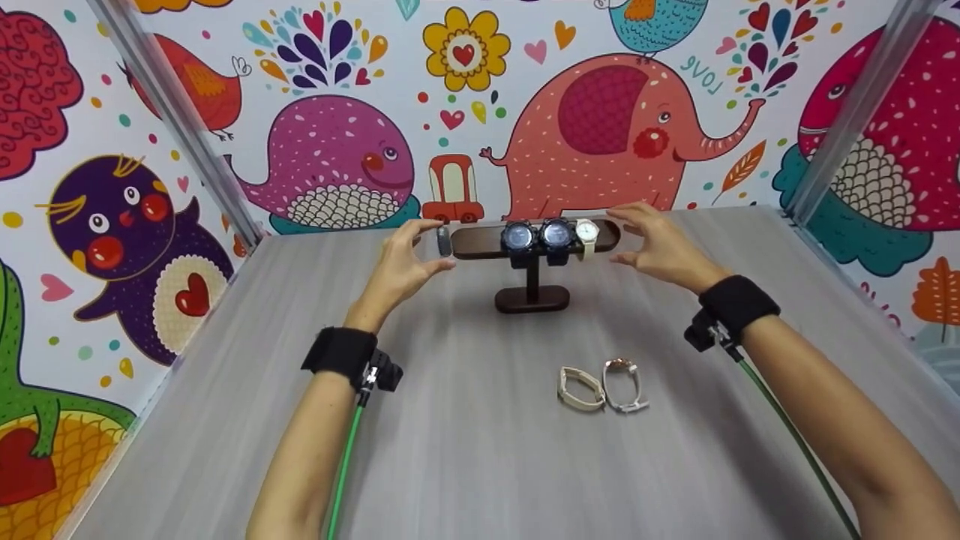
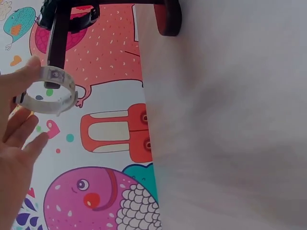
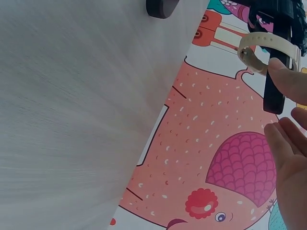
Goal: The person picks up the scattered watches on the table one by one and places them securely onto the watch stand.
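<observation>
On a dark wooden watch stand (image 1: 480,241) sit two dark watches, one at the middle (image 1: 517,236) and one beside it (image 1: 557,234), plus a cream watch (image 1: 587,232) toward the right. My left hand (image 1: 401,266) is at the stand's left end, pinching a pale-strapped watch (image 2: 67,98) with a dark face between thumb and fingers. Its closed loop is at the tip of the bar; how far it is over the bar is hard to tell. My right hand (image 1: 664,247) is around the right end with fingers spread, thumb near the cream watch's strap (image 3: 259,40).
Two more watches lie on the grey table, a cream one (image 1: 581,390) and a white one (image 1: 622,386), in front of the stand's base (image 1: 532,298). Cartoon-printed walls enclose the back and sides. Green cables (image 1: 345,465) run from the wrist bands.
</observation>
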{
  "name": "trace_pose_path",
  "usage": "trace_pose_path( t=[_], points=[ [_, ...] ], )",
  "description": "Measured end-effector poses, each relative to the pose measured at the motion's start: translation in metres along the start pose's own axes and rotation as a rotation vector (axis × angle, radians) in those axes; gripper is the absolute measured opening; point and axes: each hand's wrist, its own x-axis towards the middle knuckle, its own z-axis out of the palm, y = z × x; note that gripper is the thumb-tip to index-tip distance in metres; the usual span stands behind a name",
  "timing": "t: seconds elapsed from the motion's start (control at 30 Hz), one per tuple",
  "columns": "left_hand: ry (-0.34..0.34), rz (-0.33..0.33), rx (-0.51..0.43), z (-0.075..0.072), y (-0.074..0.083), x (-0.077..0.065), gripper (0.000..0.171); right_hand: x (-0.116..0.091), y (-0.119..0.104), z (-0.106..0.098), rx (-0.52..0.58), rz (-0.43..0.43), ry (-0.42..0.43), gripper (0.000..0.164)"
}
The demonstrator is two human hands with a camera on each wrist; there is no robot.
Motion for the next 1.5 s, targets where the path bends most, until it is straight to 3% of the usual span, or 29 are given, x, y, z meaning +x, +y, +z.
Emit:
trace_pose_path(
  t=[0.23, 0.37, 0.77, 1.13, 1.5],
  points=[
    [-0.067, -0.016, 0.025, 0.012, 0.007, 0.011, 0.061, 0.004, -0.001, 0.002, -0.092, -0.019, 0.034, 0.058],
    [-0.086, -0.045, 0.015, 0.018, 0.007, 0.012, 0.061, 0.005, -0.001, 0.006, -0.085, -0.049, 0.043, 0.053],
    [-0.082, -0.064, -0.031, 0.032, 0.003, 0.015, 0.06, 0.005, -0.002, 0.009, -0.044, -0.049, 0.07, 0.048],
    [-0.11, -0.082, -0.03, 0.044, 0.012, 0.023, 0.061, 0.005, -0.002, 0.009, -0.045, -0.028, 0.087, 0.05],
    [-0.113, -0.057, -0.036, 0.052, 0.018, 0.028, 0.06, 0.004, 0.001, 0.006, -0.031, 0.009, 0.09, 0.049]
  ],
)
